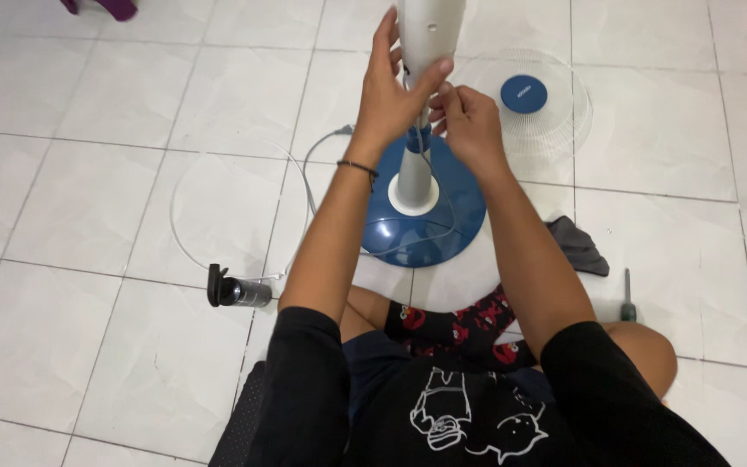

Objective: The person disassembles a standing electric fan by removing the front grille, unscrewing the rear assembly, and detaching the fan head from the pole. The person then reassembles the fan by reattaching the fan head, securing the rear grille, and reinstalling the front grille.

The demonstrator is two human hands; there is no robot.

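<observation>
The person sits on the white tiled floor with a pedestal fan stand directly ahead. The left hand is wrapped around the lower end of the white upper housing of the stand, thumb across its front, grasping it firmly. The right hand sits just beside it, at the joint where the housing meets the pole; its fingertips are pinched together on something small there, too small to identify. The pole rises upright from a white collar in the round blue base, which rests on the floor between the person's knees.

A white power cord loops across the tiles to the left of the base. A small dark spray bottle lies on its side near that loop. A white wire fan guard with a blue centre cap lies flat beyond the right hand. A grey cloth and a screwdriver lie to the right of the base.
</observation>
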